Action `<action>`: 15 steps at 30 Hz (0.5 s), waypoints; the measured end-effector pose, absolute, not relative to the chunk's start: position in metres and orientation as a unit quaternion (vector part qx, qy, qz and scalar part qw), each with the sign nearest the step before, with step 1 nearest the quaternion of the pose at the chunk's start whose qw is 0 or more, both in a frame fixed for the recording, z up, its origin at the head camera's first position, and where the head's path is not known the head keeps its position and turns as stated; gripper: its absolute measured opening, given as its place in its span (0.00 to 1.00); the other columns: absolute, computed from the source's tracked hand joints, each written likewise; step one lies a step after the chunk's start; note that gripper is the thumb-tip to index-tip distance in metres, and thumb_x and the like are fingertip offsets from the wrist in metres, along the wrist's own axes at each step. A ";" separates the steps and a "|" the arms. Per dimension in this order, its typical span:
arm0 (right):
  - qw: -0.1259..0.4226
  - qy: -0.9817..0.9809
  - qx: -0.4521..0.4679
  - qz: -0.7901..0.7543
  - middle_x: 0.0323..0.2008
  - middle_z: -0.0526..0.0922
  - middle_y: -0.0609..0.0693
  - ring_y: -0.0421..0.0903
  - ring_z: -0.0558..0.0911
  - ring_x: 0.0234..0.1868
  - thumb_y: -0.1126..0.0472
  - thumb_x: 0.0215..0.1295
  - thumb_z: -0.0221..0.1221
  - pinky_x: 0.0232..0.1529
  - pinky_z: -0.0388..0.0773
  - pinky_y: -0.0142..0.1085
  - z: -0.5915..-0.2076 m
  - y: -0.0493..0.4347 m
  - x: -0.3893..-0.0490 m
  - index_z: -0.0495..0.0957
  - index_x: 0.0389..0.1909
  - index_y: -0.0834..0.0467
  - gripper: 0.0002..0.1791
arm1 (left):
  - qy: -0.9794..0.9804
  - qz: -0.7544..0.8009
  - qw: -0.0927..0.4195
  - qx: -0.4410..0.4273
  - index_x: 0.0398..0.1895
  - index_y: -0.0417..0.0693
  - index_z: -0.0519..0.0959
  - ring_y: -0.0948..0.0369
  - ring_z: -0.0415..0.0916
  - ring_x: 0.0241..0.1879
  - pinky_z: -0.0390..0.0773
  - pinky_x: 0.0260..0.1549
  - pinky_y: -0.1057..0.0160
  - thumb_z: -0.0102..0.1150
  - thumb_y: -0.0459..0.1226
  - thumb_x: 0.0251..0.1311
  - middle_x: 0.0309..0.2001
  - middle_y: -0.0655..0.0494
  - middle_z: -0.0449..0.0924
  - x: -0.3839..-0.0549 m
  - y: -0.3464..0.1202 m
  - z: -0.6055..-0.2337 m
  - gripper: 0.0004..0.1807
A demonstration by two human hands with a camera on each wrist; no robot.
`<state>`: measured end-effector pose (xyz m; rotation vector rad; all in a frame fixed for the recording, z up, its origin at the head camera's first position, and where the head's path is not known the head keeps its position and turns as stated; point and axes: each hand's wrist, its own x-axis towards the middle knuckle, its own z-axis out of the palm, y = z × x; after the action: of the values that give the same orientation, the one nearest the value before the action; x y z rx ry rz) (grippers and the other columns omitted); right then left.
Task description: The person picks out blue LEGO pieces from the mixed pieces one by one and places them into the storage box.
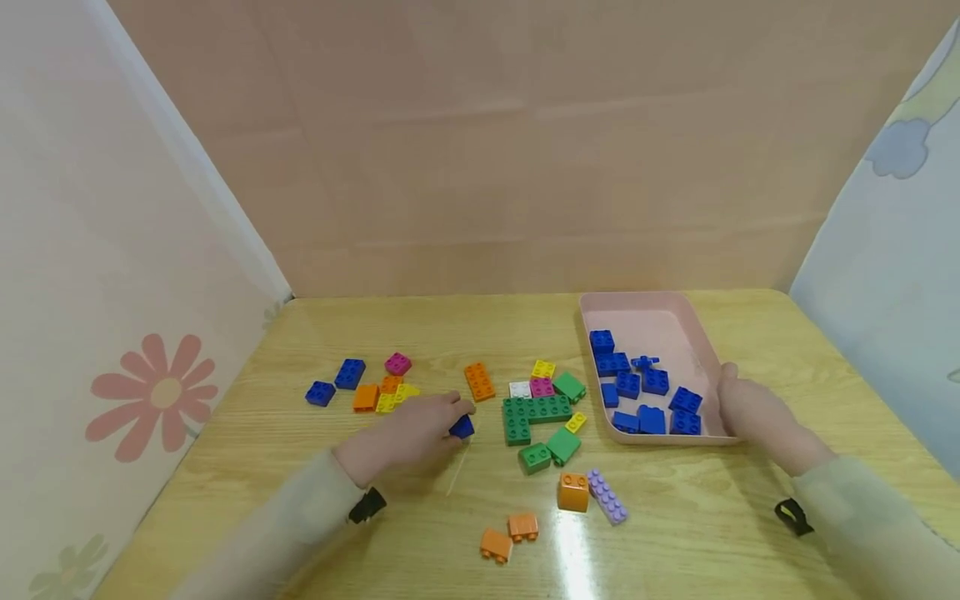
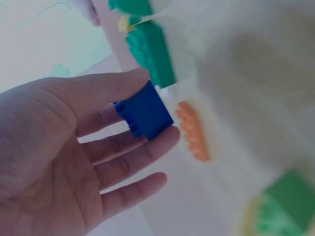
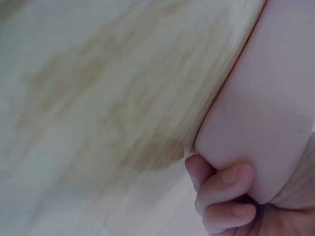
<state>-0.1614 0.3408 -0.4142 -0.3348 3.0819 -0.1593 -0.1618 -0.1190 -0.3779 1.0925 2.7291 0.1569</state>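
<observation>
My left hand (image 1: 412, 431) pinches a blue building brick (image 2: 145, 112) between thumb and fingertips, its studs facing the palm in the left wrist view. In the head view it is at mid-table, left of the green bricks (image 1: 517, 421). At the right, my right hand (image 1: 759, 414) grips the near right corner of a pink tray (image 1: 701, 333). In the right wrist view its curled fingers (image 3: 231, 189) press against the tray's outer wall; the thumb is hidden there. Several blue bricks (image 1: 655, 382) lie in the left and near part of the tray.
Two blue bricks (image 1: 350, 374) lie at the left, near orange (image 1: 366, 398), yellow and magenta bricks (image 1: 397, 363). An orange brick (image 1: 479, 382) lies beyond my left hand. Closer to me are more orange bricks (image 1: 573, 492) and a long lilac brick (image 1: 607, 497).
</observation>
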 end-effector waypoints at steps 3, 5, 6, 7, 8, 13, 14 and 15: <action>0.013 0.993 -0.108 -0.049 0.11 0.64 0.50 0.44 0.65 0.11 0.79 0.57 0.47 0.14 0.61 0.34 -0.416 0.340 -0.161 0.50 0.47 0.87 0.22 | 0.914 0.036 0.088 0.395 0.60 0.45 0.75 0.57 0.79 0.44 0.79 0.45 0.60 0.63 0.42 0.64 0.51 0.50 0.79 -0.175 -0.101 -0.365 0.23; 0.012 0.993 -0.107 -0.047 0.11 0.63 0.50 0.44 0.65 0.11 0.79 0.58 0.48 0.14 0.61 0.34 -0.416 0.340 -0.161 0.50 0.47 0.86 0.21 | 0.906 0.032 0.086 0.414 0.61 0.45 0.74 0.58 0.78 0.47 0.78 0.47 0.61 0.62 0.42 0.64 0.53 0.51 0.78 -0.184 -0.086 -0.358 0.24; 0.009 0.993 -0.109 -0.046 0.11 0.63 0.50 0.44 0.65 0.11 0.79 0.58 0.48 0.14 0.61 0.34 -0.416 0.340 -0.161 0.50 0.47 0.86 0.21 | 0.901 0.031 0.088 0.423 0.62 0.46 0.74 0.58 0.78 0.47 0.77 0.48 0.61 0.62 0.42 0.65 0.53 0.51 0.78 -0.189 -0.077 -0.354 0.24; 0.008 0.993 -0.110 -0.046 0.11 0.63 0.50 0.44 0.65 0.11 0.79 0.58 0.48 0.14 0.61 0.34 -0.416 0.340 -0.161 0.50 0.47 0.86 0.21 | 0.898 0.031 0.089 0.431 0.62 0.46 0.73 0.59 0.77 0.47 0.77 0.48 0.62 0.62 0.42 0.65 0.53 0.51 0.77 -0.194 -0.069 -0.350 0.24; 0.011 0.993 -0.109 -0.048 0.11 0.63 0.50 0.44 0.65 0.11 0.79 0.58 0.48 0.14 0.61 0.34 -0.416 0.340 -0.161 0.50 0.47 0.86 0.21 | 0.893 0.032 0.089 0.439 0.62 0.45 0.73 0.59 0.77 0.47 0.77 0.48 0.63 0.61 0.42 0.65 0.53 0.52 0.77 -0.198 -0.060 -0.348 0.24; 0.016 0.993 -0.109 -0.050 0.11 0.64 0.50 0.44 0.65 0.11 0.79 0.60 0.47 0.14 0.62 0.34 -0.416 0.340 -0.162 0.50 0.47 0.86 0.20 | 0.886 0.034 0.084 0.455 0.66 0.47 0.69 0.60 0.76 0.50 0.74 0.51 0.66 0.59 0.43 0.67 0.57 0.52 0.75 -0.225 -0.015 -0.335 0.26; 0.016 0.993 -0.108 -0.050 0.11 0.64 0.50 0.44 0.65 0.11 0.79 0.60 0.46 0.14 0.63 0.34 -0.416 0.339 -0.162 0.50 0.47 0.86 0.20 | 0.885 0.039 0.083 0.457 0.66 0.47 0.69 0.60 0.75 0.51 0.74 0.51 0.66 0.59 0.43 0.67 0.57 0.52 0.75 -0.231 -0.006 -0.333 0.26; 0.016 0.993 -0.107 -0.051 0.11 0.64 0.50 0.44 0.65 0.11 0.79 0.59 0.46 0.14 0.62 0.35 -0.417 0.339 -0.162 0.50 0.47 0.86 0.20 | 0.884 0.044 0.082 0.458 0.67 0.47 0.68 0.60 0.75 0.52 0.73 0.52 0.66 0.58 0.43 0.67 0.58 0.52 0.74 -0.237 0.002 -0.331 0.26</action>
<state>-0.1621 0.3393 -0.4166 -0.3339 3.0884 -0.1572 -0.2373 0.0016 -0.3306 1.3676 2.6405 0.1300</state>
